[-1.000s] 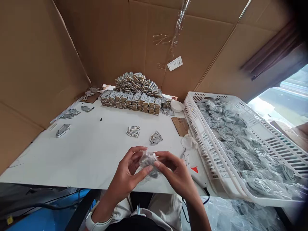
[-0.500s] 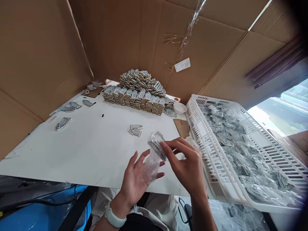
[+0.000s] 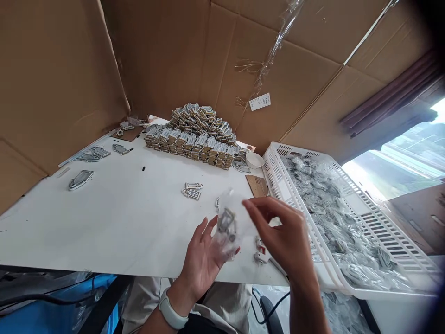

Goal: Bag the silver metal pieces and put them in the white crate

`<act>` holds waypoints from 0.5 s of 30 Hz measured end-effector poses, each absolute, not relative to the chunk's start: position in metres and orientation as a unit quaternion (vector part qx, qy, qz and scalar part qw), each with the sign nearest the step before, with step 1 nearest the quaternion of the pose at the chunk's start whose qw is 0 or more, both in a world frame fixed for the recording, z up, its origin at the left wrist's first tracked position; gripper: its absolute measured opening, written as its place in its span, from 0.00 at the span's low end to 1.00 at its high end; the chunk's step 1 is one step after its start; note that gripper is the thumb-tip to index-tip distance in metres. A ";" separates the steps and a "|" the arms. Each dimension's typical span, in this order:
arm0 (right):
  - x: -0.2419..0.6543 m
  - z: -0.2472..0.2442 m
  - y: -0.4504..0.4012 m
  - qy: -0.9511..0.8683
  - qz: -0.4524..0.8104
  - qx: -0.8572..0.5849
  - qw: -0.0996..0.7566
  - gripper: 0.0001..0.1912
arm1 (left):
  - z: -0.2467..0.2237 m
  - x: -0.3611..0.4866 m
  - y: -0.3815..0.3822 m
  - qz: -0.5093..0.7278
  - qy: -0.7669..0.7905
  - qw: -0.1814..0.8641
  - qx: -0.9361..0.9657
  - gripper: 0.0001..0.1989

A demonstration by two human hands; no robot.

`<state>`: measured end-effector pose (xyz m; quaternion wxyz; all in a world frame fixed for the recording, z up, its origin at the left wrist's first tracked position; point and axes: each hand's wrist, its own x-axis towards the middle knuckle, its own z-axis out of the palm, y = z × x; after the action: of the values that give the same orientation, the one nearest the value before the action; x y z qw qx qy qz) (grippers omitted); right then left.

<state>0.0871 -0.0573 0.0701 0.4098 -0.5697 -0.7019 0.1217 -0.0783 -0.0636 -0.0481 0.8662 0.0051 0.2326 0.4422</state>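
A clear plastic bag (image 3: 227, 225) with small grey, arch-shaped pieces inside stands upright above the near part of the white table. My left hand (image 3: 203, 260), palm up and wearing a pale watch on the wrist, supports it, its fingers behind and around the lower bag. My right hand (image 3: 283, 227) has thumb and forefinger pinched together at the bag's right side, where a thin film appears to reach the fingertips. Two loose arch-shaped pieces (image 3: 192, 190) lie beyond the hands. Another piece is partly hidden behind the bag.
A stacked pile of arch-shaped pieces (image 3: 194, 139) stands at the back, beside a small white bowl (image 3: 255, 160). On the right, a white plastic basket (image 3: 274, 174) holds many bagged pieces. A red-and-white tool (image 3: 261, 250) lies under my right hand. Cardboard walls (image 3: 167, 55) enclose the table.
The grey pieces, earlier pinched in my right fingers at the bag's mouth, now sit down inside the bag. My right hand has moved slightly right, off the pieces.
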 end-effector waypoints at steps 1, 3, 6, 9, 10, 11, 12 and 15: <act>0.089 0.073 -0.057 -0.704 0.122 -0.570 0.406 0.14 | -0.047 -0.077 -0.063 0.442 0.230 0.867 0.009 0.26; 0.094 0.079 -0.056 -0.704 0.121 -0.574 0.401 0.15 | -0.045 -0.073 -0.061 0.442 0.223 0.869 0.024 0.25; 0.102 0.090 -0.057 -0.696 0.098 -0.585 0.405 0.16 | -0.045 -0.068 -0.062 0.425 0.229 0.874 0.046 0.28; 0.117 0.103 -0.063 -0.656 0.038 -0.610 0.443 0.16 | -0.049 -0.066 -0.064 0.410 0.266 0.872 0.036 0.29; 0.123 0.108 -0.065 -0.625 0.008 -0.627 0.464 0.16 | -0.050 -0.065 -0.066 0.408 0.278 0.870 0.022 0.30; 0.130 0.112 -0.068 -0.597 -0.019 -0.645 0.477 0.18 | -0.052 -0.064 -0.066 0.405 0.287 0.868 0.005 0.29; 0.137 0.116 -0.071 -0.573 -0.040 -0.663 0.480 0.19 | -0.053 -0.063 -0.067 0.400 0.295 0.868 -0.012 0.28; 0.161 0.118 -0.083 -0.514 -0.062 -0.728 0.450 0.22 | -0.056 -0.061 -0.067 0.397 0.319 0.861 -0.017 0.23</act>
<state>0.1605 -0.0829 0.1185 0.4496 -0.7277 -0.5142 -0.0622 -0.0613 -0.0669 -0.0557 0.8606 -0.0166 0.3186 0.3970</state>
